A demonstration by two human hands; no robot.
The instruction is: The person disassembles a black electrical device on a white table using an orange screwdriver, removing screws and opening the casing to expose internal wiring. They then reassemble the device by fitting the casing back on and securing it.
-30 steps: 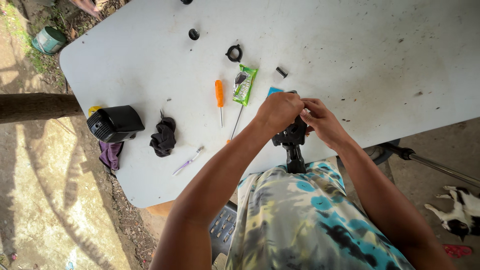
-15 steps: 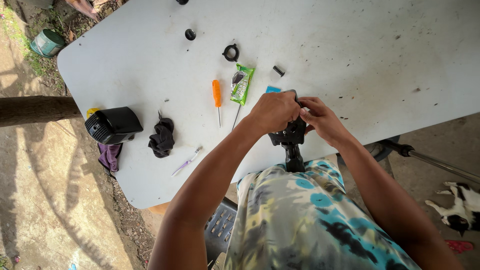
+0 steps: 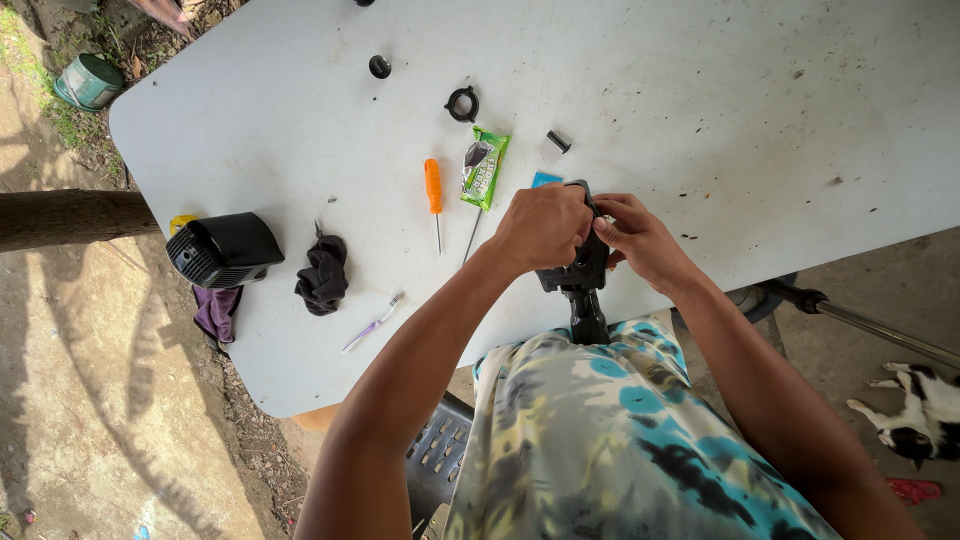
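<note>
Two hands [image 3: 590,235] gripping one black device [image 3: 580,275], one orange screwdriver [image 3: 434,190]

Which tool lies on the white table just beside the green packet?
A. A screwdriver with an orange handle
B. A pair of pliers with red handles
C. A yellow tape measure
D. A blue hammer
A: a screwdriver with an orange handle lies on the white table, just left of the green packet, its metal shaft pointing toward the person; no pliers, tape measure or hammer shows.
</note>
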